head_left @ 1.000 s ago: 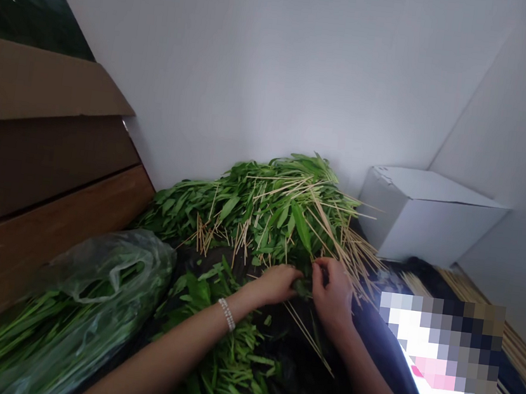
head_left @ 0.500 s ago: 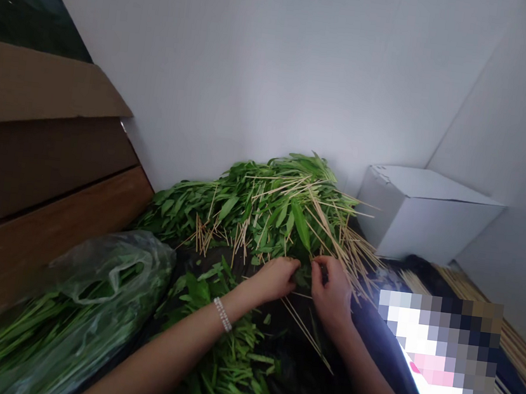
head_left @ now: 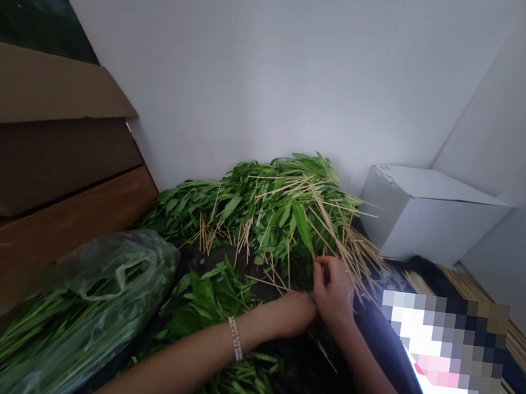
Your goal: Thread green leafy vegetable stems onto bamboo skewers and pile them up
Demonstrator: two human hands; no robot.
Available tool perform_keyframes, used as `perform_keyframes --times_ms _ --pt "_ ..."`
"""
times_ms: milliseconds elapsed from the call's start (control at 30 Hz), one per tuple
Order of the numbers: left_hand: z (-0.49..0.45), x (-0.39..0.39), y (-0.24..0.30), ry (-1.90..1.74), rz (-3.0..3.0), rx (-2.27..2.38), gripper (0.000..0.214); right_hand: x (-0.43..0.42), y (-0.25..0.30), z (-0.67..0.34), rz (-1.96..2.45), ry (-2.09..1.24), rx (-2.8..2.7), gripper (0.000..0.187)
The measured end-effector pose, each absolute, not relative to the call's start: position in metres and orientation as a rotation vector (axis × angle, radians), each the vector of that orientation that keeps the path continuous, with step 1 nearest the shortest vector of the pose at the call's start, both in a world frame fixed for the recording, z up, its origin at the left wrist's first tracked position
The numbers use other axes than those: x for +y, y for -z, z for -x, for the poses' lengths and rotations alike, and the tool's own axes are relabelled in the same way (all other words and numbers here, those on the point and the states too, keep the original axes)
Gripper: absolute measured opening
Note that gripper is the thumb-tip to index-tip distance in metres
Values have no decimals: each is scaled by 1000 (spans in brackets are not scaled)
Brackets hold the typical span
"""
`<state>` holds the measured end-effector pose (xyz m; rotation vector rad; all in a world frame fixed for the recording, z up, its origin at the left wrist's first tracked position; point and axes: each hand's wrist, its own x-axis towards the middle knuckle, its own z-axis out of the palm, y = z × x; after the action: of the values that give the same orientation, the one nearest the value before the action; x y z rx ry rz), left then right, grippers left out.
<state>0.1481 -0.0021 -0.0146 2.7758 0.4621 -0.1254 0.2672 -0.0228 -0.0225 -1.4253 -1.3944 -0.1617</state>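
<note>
My right hand [head_left: 334, 290] is closed in a pinch at the lower end of a long green leaf [head_left: 303, 227]. My left hand [head_left: 297, 314] reaches across just below it, touching or overlapping the right hand near its palm. The left fingertips are hidden, so what they hold does not show. Beyond both hands lies a heap of leafy green stalks [head_left: 195, 204] with thin wooden sticks [head_left: 361, 257] strewn over it. Under my left forearm is a second pile of cut greens [head_left: 240, 383] on a black sheet [head_left: 301, 393].
At left, a clear plastic bag [head_left: 135, 303] holds long greens, beside a wooden surface [head_left: 74, 212] and a cardboard box [head_left: 51, 88]. A white box [head_left: 436, 225] stands at the back right. More sticks [head_left: 525, 344] and a bright, pixelated screen [head_left: 432, 384] lie at right.
My left hand has moved right and down, from beside the right hand to underneath it. My right hand keeps its pinch at the leaf, almost unmoved. The view has shifted slightly.
</note>
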Motion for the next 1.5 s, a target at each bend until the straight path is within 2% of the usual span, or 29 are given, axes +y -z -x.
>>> perform_keyframes --times_ms 133,333,400,567,833,1100,1233,1333,1500 --pt "-142 -2 3 83 -2829 571 40 -23 22 -267 1422 161 -1397 10" --pt "-94 32 -44 -87 -2695 779 37 -24 21 -267 1420 168 -1401 11" --pt "-74 46 -51 -7 -2649 924 37 -24 20 -266 1415 173 -1411 11" --pt "-43 60 -34 140 -2597 1160 34 -25 19 -264 1413 181 -1431 10" --pt "-49 52 -11 188 -2543 1448 22 -23 22 -265 1416 184 -1430 11" --pt "-30 73 -30 -30 -2419 1276 33 -26 25 -252 1397 111 -1524 10" --pt "-33 70 -39 -188 -2317 1150 28 -29 30 -239 1368 52 -1599 10" --pt "-46 58 -35 -298 -2097 972 25 -32 34 -227 1345 11 -1672 10" --pt "-59 46 -24 -427 -1688 876 35 -37 38 -214 1306 -35 -1796 13"
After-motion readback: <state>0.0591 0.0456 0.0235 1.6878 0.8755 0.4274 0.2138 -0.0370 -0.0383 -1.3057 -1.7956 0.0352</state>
